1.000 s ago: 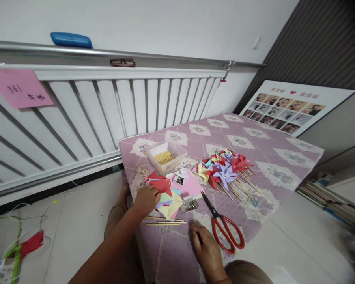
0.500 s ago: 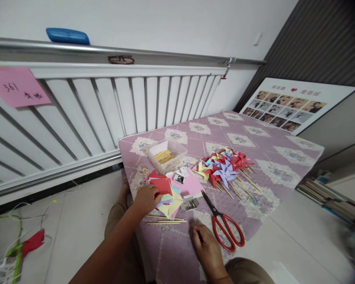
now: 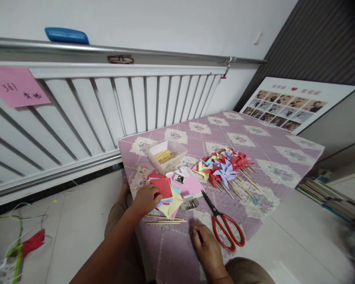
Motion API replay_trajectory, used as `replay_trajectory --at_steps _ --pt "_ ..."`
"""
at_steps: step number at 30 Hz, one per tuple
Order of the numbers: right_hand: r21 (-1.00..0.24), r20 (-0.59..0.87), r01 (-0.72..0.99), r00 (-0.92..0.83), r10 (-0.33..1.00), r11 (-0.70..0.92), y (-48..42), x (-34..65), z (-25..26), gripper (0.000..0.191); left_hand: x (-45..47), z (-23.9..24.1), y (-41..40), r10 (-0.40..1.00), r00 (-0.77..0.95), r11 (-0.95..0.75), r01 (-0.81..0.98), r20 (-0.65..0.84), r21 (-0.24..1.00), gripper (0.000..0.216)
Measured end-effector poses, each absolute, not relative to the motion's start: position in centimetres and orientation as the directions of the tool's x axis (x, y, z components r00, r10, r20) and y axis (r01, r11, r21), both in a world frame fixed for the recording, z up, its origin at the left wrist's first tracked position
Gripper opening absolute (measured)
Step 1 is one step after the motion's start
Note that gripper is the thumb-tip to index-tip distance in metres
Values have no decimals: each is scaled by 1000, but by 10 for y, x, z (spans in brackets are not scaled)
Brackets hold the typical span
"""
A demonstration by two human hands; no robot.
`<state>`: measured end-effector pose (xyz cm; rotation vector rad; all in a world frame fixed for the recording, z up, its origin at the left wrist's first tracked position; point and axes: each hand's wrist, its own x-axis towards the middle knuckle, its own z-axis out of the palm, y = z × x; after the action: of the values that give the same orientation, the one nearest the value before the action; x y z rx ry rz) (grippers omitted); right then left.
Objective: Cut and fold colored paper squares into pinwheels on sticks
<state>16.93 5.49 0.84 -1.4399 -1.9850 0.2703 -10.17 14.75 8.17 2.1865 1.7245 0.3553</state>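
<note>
My left hand (image 3: 146,199) rests on a stack of coloured paper squares (image 3: 177,193) and pinches the edge of the red sheet (image 3: 162,186) on top. My right hand (image 3: 205,246) lies on the purple quilted table cover (image 3: 254,142), fingers curled around something small and dark that I cannot make out. Red-handled scissors (image 3: 223,227) lie just right of that hand. Thin wooden sticks (image 3: 164,220) lie between my two hands.
A heap of finished paper pinwheels (image 3: 225,167) on sticks lies mid-table. Behind the paper are a clear box of sticks (image 3: 165,154), a small round dish (image 3: 143,170) and a metal clip tin (image 3: 189,204). A white radiator (image 3: 106,106) stands behind, and a photo board (image 3: 292,104) leans right.
My left hand has shifted slightly on the red sheet, drawing it a little toward me. The right hand has stayed put.
</note>
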Motion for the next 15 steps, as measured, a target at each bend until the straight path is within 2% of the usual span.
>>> replay_trajectory --at_steps 5,8,12,15 --pt "-511 390 773 -183 902 377 54 169 10 28 -100 82 147 977 213 -189 892 -14 411 23" --pt "-505 403 776 -174 898 377 55 169 12 29 -95 83 146 985 173 -154 919 -18 362 23" --pt "-499 415 776 -177 892 386 55 169 12 28 -82 82 144 987 146 -159 942 64 297 22" --pt "-498 417 777 -174 892 385 56 168 12 28 -70 81 144 977 182 -209 921 110 328 21"
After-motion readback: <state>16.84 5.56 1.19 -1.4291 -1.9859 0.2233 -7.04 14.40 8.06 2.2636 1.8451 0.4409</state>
